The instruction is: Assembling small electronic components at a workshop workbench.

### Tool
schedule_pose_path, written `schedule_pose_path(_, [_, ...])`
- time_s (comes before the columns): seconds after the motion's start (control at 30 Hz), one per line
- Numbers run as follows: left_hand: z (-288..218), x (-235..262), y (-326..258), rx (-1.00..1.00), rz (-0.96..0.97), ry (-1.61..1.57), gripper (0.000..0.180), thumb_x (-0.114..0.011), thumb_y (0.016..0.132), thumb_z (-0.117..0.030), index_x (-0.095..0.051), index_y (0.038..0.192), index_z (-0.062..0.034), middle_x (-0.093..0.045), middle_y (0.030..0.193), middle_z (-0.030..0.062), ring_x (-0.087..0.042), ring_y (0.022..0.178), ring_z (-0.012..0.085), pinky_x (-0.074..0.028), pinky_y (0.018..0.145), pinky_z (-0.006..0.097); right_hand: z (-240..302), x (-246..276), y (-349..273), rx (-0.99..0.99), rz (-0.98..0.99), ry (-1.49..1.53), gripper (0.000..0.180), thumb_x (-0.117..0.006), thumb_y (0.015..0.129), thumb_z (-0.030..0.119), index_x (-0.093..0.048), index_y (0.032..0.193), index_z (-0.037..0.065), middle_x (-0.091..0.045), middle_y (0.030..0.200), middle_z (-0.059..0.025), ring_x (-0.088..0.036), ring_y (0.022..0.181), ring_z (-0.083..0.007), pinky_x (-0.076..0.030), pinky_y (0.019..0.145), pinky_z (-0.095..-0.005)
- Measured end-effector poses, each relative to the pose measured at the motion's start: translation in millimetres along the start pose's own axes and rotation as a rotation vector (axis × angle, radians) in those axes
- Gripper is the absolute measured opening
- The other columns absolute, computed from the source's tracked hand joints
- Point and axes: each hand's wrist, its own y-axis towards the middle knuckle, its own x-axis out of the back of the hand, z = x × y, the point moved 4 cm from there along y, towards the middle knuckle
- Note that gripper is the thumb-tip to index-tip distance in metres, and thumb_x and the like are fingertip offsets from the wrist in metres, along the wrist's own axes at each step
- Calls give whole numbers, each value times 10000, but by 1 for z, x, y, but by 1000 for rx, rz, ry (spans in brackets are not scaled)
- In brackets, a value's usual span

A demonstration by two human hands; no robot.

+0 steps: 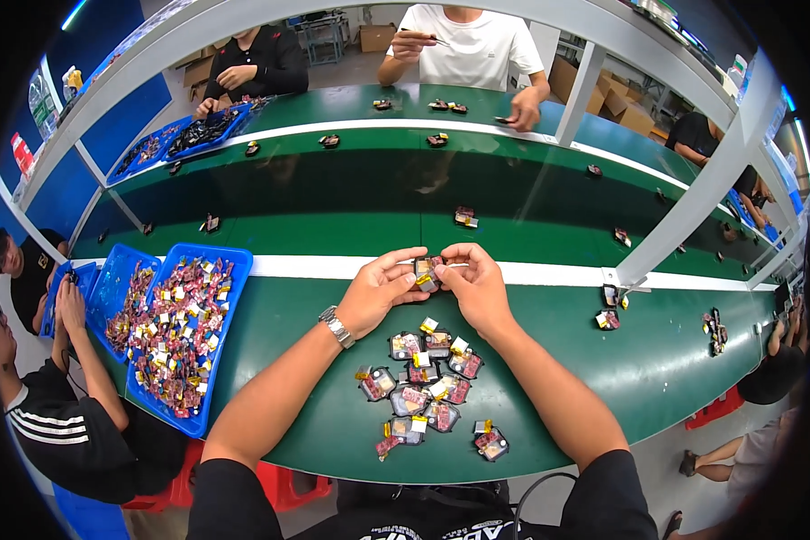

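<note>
Between both hands, above the green bench near the white strip, I hold a small black-cased circuit assembly (427,271) with a reddish board and a yellow-taped silver part. My left hand (380,286), with a metal watch on its wrist, grips the left side of the case. Thumb and fingers of my right hand (473,281) close on its right side, the thumb pressed on the board. Just below lies a loose group of similar assemblies (412,399), several of them with white and yellow tabs. One assembly (490,443) rests apart at the lower right.
A blue tray (234,310) heaped with small red boards stands at my left, beside another blue tray (110,281). Beyond the white strip, a green conveyor belt (333,225) carries scattered assemblies. A grey metal post (684,198) rises at right. Other people sit around the line.
</note>
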Motion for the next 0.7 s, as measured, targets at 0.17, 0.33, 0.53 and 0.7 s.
schedule_pose_path(0.17, [2,4,1,-8,-52,-15,401,-564,961,-48,-445,1342,-2,-612,1243,157,-648,1092,236,-559,934,363,12,-2,-4,300,-17,-313,218,-684,864,3,-633,1075,-21,-616,1049,-102,-666,829,-141,-569,713,-261])
schedule_pose_path(0.33, [1,8,-1,35,11,-145,154,-562,966,-59,-482,1097,-57,-629,1140,113,-651,1036,190,-565,914,396,23,-11,-10,438,32,-459,235,-696,835,-31,-681,1065,17,-628,1061,-108,-677,825,-185,-577,711,-290])
schedule_pose_path(0.53, [-7,1,-2,40,-2,11,317,-556,973,-62,-482,1281,-51,-598,1231,81,-607,1109,153,-561,924,355,28,-7,-7,635,75,-602,243,-719,802,-1,-692,1040,41,-656,1046,-95,-657,899,-236,-554,740,-331])
schedule_pose_path(0.7, [-2,1,-2,47,15,-12,424,-542,976,-54,-453,1390,-50,-538,1308,84,-591,1137,158,-548,949,342,32,-12,-17,758,50,-790,242,-733,779,22,-689,1012,68,-646,1042,-55,-617,909,-260,-536,771,-354])
